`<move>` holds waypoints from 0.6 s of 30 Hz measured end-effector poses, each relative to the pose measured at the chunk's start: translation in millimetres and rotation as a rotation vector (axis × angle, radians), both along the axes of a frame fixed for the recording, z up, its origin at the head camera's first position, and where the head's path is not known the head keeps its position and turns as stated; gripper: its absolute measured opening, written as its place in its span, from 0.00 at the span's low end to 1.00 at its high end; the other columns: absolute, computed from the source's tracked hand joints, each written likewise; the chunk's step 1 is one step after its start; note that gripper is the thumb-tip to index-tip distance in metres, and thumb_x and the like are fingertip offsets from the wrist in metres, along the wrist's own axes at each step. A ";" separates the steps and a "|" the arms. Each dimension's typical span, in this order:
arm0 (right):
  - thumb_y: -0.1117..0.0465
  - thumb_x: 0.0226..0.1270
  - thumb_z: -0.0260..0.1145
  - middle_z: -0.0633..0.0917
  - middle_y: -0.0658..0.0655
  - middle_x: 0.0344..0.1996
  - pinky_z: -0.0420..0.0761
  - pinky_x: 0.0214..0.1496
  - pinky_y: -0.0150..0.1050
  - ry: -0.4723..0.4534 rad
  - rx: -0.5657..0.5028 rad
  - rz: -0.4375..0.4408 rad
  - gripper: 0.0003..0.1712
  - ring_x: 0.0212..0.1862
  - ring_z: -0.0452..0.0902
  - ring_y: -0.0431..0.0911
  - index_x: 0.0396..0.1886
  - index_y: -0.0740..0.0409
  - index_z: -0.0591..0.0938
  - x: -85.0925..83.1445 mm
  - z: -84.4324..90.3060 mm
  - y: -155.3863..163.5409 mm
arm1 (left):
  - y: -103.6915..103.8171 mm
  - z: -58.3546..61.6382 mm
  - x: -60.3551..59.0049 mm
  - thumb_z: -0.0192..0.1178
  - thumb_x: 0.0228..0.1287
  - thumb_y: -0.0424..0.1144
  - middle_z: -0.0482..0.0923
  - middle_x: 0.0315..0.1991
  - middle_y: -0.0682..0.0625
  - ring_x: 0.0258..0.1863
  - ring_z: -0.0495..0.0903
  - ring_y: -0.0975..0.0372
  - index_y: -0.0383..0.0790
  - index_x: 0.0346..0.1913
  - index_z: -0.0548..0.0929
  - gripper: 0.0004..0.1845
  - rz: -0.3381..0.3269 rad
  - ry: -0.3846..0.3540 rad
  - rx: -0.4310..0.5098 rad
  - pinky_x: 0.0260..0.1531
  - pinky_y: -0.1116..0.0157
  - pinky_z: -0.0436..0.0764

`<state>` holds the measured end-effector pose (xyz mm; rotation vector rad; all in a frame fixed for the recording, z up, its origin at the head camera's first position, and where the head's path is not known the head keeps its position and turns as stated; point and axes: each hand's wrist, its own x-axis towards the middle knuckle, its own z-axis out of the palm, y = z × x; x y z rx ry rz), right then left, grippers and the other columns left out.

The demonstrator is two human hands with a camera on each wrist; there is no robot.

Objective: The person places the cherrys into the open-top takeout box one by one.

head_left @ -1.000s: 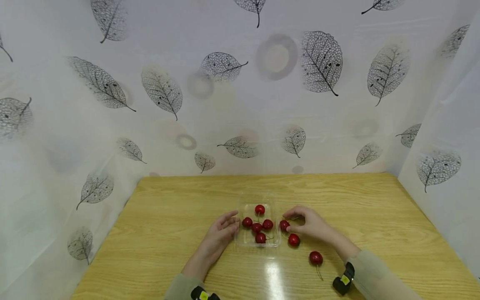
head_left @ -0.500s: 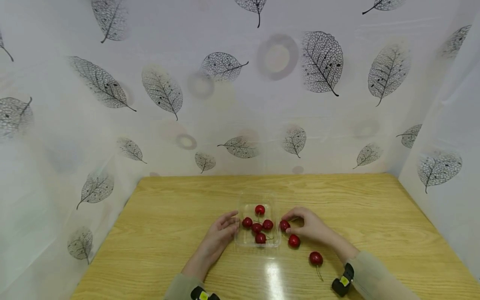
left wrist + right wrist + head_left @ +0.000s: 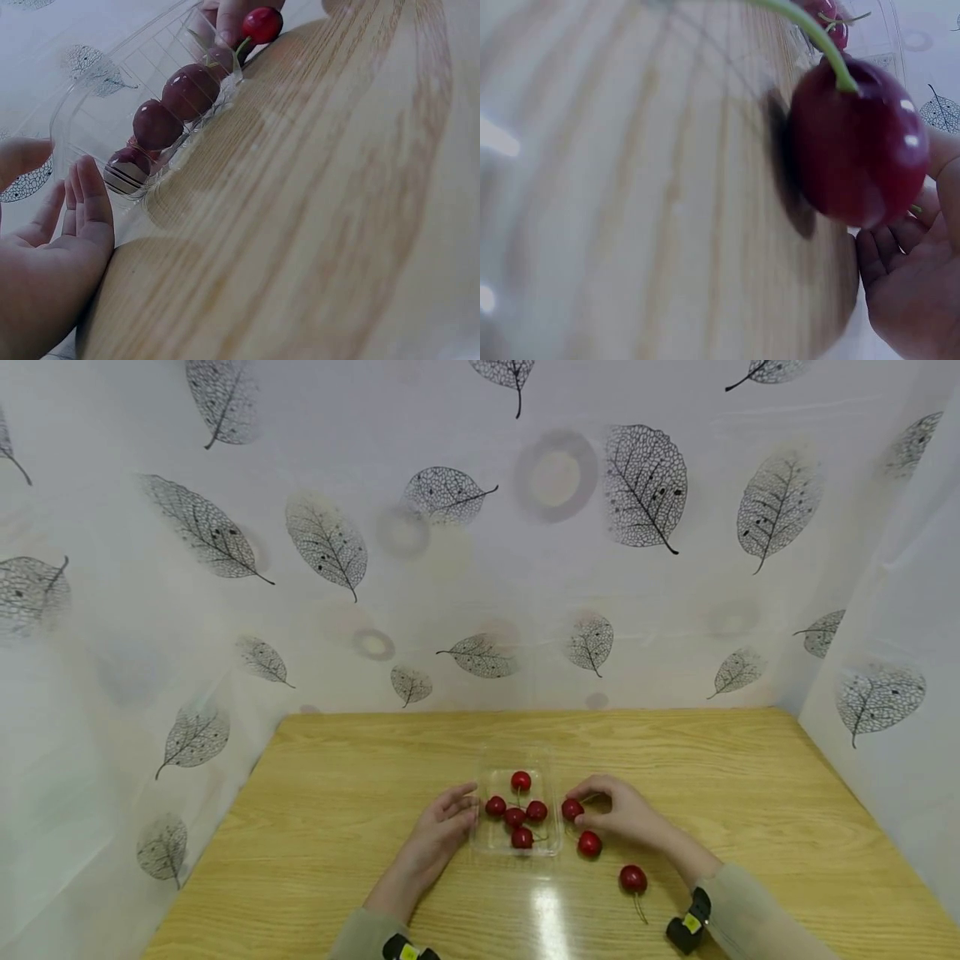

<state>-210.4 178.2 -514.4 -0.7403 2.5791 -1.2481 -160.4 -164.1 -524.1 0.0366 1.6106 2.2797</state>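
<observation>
A clear plastic tray sits mid-table with several red cherries in it; they also show through the tray wall in the left wrist view. My left hand lies flat on the table, straight fingers against the tray's left side. My right hand is just right of the tray, its fingers curled round a cherry and pinching it; that held cherry also shows beyond the tray. A loose cherry lies close to the right palm.
Two more cherries lie on the wooden table: one under the right hand, one with its stem nearer the right wrist. Leaf-patterned white sheets wall the table at back and sides.
</observation>
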 end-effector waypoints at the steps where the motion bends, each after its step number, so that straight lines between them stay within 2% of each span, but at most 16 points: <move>1: 0.55 0.65 0.79 0.90 0.54 0.52 0.80 0.65 0.45 0.000 0.004 -0.004 0.19 0.56 0.84 0.52 0.54 0.54 0.89 0.2 1.4 0.3 | -0.1 -0.2 0.1 0.55 0.77 0.25 0.77 0.54 0.54 0.53 0.79 0.68 0.26 0.79 0.61 0.31 0.000 0.001 0.000 0.53 0.72 0.80; 11: 0.58 0.65 0.78 0.90 0.58 0.50 0.82 0.61 0.42 -0.005 -0.004 -0.061 0.20 0.53 0.85 0.51 0.54 0.59 0.88 -0.8 10.8 4.4 | 0.1 -2.8 -0.3 0.55 0.77 0.25 0.77 0.53 0.55 0.52 0.79 0.68 0.25 0.78 0.61 0.31 -0.006 0.019 0.007 0.52 0.73 0.80; 18: 0.59 0.66 0.77 0.89 0.62 0.52 0.83 0.64 0.57 -0.023 -0.023 -0.077 0.22 0.56 0.85 0.58 0.57 0.63 0.86 -7.5 21.2 5.7 | 0.2 -1.7 -0.1 0.54 0.77 0.25 0.77 0.54 0.54 0.52 0.79 0.68 0.25 0.79 0.60 0.31 0.000 0.012 0.006 0.52 0.72 0.80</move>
